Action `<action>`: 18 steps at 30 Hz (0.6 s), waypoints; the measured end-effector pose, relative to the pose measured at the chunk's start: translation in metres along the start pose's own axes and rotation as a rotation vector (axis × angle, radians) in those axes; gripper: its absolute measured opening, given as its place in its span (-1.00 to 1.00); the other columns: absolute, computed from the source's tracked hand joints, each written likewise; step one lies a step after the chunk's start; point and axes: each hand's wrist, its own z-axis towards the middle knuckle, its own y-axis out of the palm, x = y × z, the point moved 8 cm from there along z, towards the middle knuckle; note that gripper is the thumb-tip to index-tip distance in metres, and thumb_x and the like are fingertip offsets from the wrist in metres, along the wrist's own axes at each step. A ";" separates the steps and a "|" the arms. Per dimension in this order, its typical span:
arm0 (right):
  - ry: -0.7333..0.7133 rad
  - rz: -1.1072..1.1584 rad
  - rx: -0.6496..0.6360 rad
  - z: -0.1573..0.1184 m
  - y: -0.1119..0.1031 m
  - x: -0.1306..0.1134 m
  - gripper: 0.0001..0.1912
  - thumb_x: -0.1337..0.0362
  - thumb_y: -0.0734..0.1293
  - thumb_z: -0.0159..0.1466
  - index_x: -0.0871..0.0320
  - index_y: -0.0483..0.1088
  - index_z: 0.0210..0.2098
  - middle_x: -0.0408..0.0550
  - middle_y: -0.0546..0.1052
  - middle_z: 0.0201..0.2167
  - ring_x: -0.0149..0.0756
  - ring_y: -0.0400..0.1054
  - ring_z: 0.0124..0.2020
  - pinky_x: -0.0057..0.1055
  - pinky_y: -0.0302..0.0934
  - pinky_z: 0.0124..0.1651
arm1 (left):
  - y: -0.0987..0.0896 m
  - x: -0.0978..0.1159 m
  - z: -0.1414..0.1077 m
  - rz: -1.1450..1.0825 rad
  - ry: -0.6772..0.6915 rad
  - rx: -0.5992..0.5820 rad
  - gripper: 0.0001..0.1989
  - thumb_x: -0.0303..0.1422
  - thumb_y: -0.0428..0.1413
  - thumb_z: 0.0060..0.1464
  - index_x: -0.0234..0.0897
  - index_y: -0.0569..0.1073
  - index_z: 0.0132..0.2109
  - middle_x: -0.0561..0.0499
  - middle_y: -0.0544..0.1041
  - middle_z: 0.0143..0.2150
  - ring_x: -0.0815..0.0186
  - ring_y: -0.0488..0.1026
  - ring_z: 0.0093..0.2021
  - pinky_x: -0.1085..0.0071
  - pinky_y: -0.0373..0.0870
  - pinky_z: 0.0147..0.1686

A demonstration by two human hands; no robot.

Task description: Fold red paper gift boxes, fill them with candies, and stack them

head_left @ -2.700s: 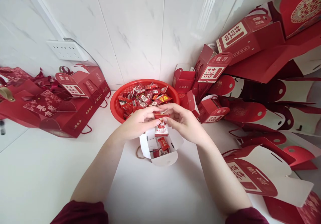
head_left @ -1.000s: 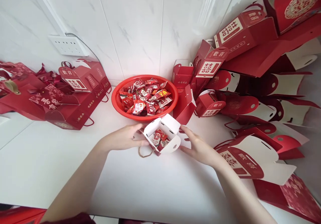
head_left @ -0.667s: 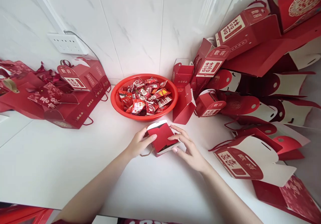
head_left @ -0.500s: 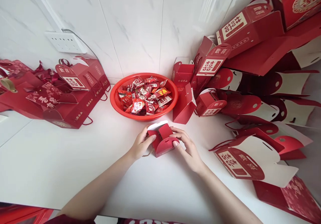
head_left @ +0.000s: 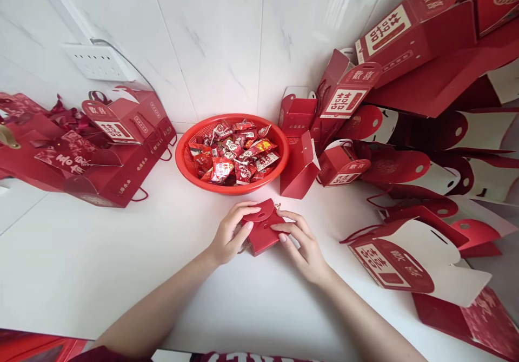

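A small red box (head_left: pixel 261 238) rests on the white table, its flaps folded down over the top. My left hand (head_left: pixel 232 235) holds its left side, fingertips on the rounded flap and thumb at the edge. On the right side, my right hand (head_left: pixel 302 243) presses fingers on the top flap. A bit of cord shows at the box's back right corner and another by my left hand. Just behind stands a red plastic basket (head_left: pixel 184 172) with several wrapped candies (head_left: pixel 243 153) inside.
Several red boxes (head_left: pixel 344 94) and white-lined open cartons (head_left: pixel 405 254) crowd the right side. More red boxes (head_left: pixel 125 116) and bags lie at the left, below a wall socket (head_left: pixel 97 63). A tiled wall (head_left: pixel 219 43) rises behind.
The small box's upright flaps have been folded down over its opening. My left fingers have moved onto the rounded flap, and my right fingers onto the other flap. The view has shifted slightly.
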 end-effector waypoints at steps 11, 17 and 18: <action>-0.052 -0.024 -0.039 0.000 -0.001 -0.004 -0.72 0.30 0.23 0.39 -0.03 0.41 0.06 0.08 0.27 0.21 -0.05 0.24 0.20 -0.02 0.26 0.19 | 0.005 0.018 -0.005 0.284 0.180 -0.086 -0.49 -0.11 0.09 0.15 -0.20 0.34 0.19 -0.19 0.23 0.30 -0.05 0.18 0.29 0.02 0.10 0.29; -0.216 -0.149 -0.002 -0.005 -0.001 -0.016 -0.65 0.36 0.33 0.30 0.00 0.42 0.07 0.08 0.39 0.08 -0.04 0.30 0.05 -0.03 0.32 0.06 | 0.008 0.023 -0.004 0.309 0.259 -0.156 -0.54 -0.24 0.09 0.15 -0.21 0.34 0.18 -0.19 0.23 0.29 0.00 0.17 0.30 0.04 0.14 0.28; -0.258 -0.162 0.007 -0.005 -0.001 -0.019 -0.63 0.36 0.33 0.29 0.01 0.41 0.09 0.08 0.41 0.06 -0.05 0.30 0.03 -0.03 0.32 0.03 | 0.006 0.023 -0.003 0.323 0.283 -0.165 -0.57 -0.26 0.07 0.16 -0.21 0.35 0.17 -0.18 0.23 0.29 0.00 0.16 0.31 0.02 0.14 0.29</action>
